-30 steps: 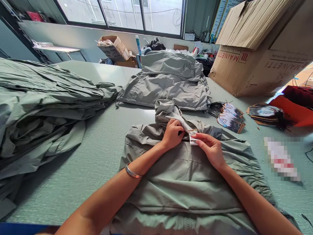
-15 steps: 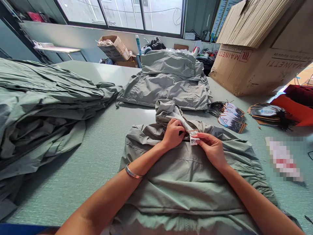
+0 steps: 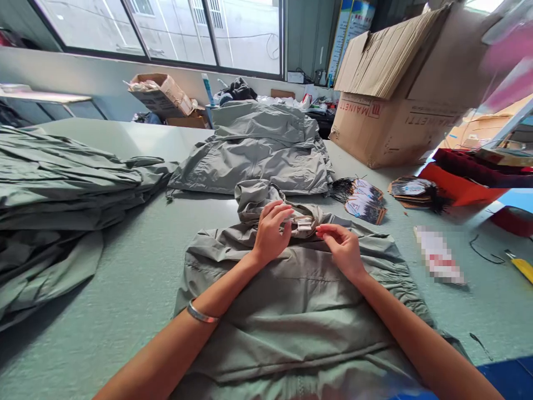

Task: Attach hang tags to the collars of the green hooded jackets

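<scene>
A grey-green hooded jacket point(image 3: 300, 300) lies spread in front of me, its bunched hood point(image 3: 250, 197) at the far end. A small white label point(image 3: 303, 224) shows at the neck opening, between my two hands. My left hand point(image 3: 271, 233) is at the left of the neckline, fingers raised and slightly apart, with no object visible in it. Just right of the label is my right hand point(image 3: 345, 250), thumb and forefinger pinched together. Whatever may be between those fingertips is too small to make out.
Another folded jacket point(image 3: 254, 161) lies beyond, and piled garments point(image 3: 54, 194) cover the left. Hang tags point(image 3: 366, 203) with black strings lie to the right, near a second tag stack point(image 3: 410, 189). A large cardboard box point(image 3: 375, 128) stands behind them. A yellow-handled tool point(image 3: 520, 264) lies far right.
My right fingers have come off the white label, which now lies against the neckline. My left fingers have lifted and loosened from the fabric. The view has turned to the right.
</scene>
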A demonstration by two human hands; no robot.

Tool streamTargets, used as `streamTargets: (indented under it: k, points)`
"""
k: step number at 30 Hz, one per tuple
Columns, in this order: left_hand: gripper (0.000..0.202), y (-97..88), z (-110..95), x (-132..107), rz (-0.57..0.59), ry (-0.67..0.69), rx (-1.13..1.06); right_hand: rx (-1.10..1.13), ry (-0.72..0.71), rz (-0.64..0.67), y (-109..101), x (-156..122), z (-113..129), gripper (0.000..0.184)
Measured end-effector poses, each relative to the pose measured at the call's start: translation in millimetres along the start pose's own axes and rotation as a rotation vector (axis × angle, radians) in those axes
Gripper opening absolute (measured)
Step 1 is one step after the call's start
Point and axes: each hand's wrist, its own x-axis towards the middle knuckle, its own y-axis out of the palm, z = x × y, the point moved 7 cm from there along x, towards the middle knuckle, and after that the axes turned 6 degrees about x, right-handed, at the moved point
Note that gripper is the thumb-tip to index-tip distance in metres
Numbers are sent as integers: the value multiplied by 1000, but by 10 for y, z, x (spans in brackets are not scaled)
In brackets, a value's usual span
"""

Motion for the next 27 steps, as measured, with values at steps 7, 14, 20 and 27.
streamTargets:
  k: [7, 14, 20, 27]
  points:
    - [21, -81, -506, 231, 21, 105, -48, -494, 115, -38, -488, 522, 71, 27]
    - [25, 703, -1148, 272, 342, 185, -20, -1177, 33, -4, -918, 829, -97, 42]
    - [37, 1493, -1022, 142, 522, 18, 33, -1417, 76, 169, -922, 715, -331, 41]
    - [33, 1632, -871, -9, 564, 4, -11, -1441, 29, -88, -1128, 801, -156, 34]
